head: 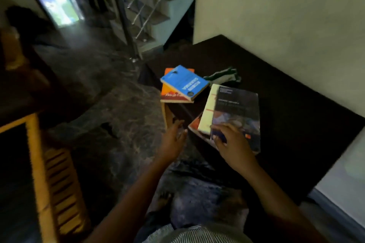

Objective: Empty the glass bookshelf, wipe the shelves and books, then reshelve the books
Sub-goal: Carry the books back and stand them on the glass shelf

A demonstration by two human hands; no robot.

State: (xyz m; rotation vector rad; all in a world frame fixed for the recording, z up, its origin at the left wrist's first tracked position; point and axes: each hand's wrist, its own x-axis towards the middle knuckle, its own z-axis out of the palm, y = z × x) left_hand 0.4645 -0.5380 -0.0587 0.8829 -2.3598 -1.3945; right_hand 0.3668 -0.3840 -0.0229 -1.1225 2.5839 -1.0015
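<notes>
Head view: right hand (pixel 234 144) flat on dark book (pixel 237 110).

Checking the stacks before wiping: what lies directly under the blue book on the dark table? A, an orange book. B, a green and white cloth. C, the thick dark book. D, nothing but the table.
A: the blue book rests askew on the orange book, apart from the cloth and thick dark book.

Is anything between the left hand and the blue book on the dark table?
Nothing visible. The left hand hangs open off the table edge, with bare tabletop up to the blue book, which lies on an orange book. The right hand rests on the big dark book beside it.
</notes>
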